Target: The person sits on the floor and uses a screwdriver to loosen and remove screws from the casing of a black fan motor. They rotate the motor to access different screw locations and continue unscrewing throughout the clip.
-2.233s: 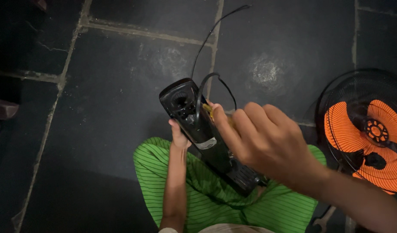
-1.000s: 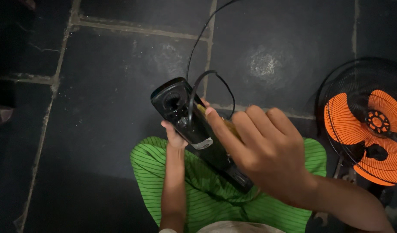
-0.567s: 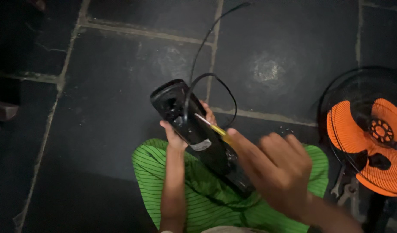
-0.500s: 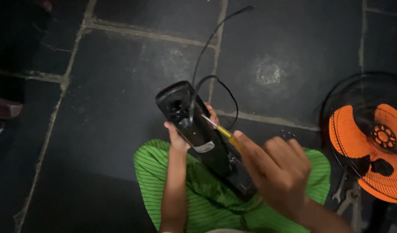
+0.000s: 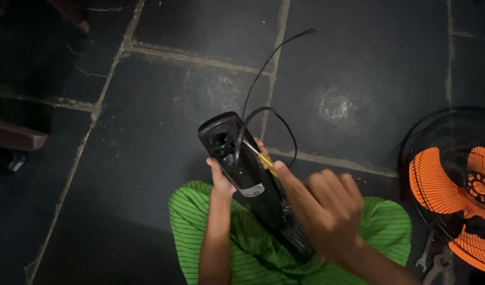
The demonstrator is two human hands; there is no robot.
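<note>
Over on the left, wide open dark stone floor (image 5: 121,158), pale seams running across it, a dark reddish furniture edge (image 5: 15,136) poking in at the frame's border. Moving in: the left hand (image 5: 221,177) comes up from below, forearm vertical over the green striped cloth (image 5: 200,232), grip closed round the back of the long black housing (image 5: 247,179). That housing lies tilted, rounded top end up-left, lower end down on the lap. A thin black cable (image 5: 269,63) loops out of its top and trails away across the floor. Centre-right, the right hand (image 5: 327,211), knuckles up, fingers curled tight on a yellow-handled screwdriver (image 5: 264,160), tip at the housing's upper face. Far right, crowded: an orange-bladed fan (image 5: 453,184) in its black cage, with wrenches (image 5: 432,258) beside it.
</note>
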